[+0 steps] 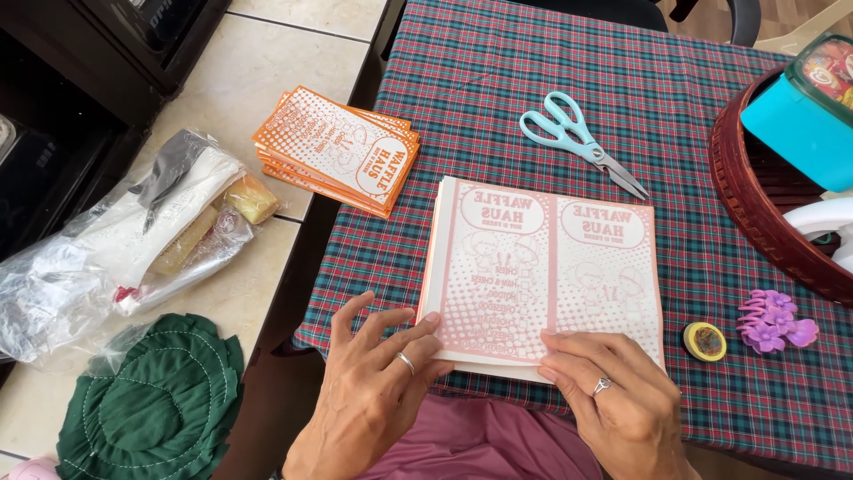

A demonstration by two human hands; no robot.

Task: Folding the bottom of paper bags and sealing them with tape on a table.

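I am resting my left hand point(373, 391) against the near left corner of a stack of pink-printed paper sheets point(542, 271), with my fingers spread loosely and the fingertips touching the stack's edge, pinching nothing. My right hand point(622, 400) is lying flat on the near right part of the same stack, fingers stretched out and pressing on the top sheet, not closed around it. The stack is sitting on the plaid tablecloth point(498, 98), close to the table's near edge, directly in front of me. Beyond it, a pair of light blue scissors point(582, 142) is lying on the cloth, well apart from my hands. A smaller pile of orange-printed leaflets point(338, 151) is hanging partly over the table's left edge. To my right, a small yellow tape roll point(705, 341) is lying just beside a purple hair clip point(775, 322), and a dark red basket point(755, 204) is standing behind them. On the tiled floor to the left are a clear plastic bag point(115, 249) and a green round cloth point(155, 404).
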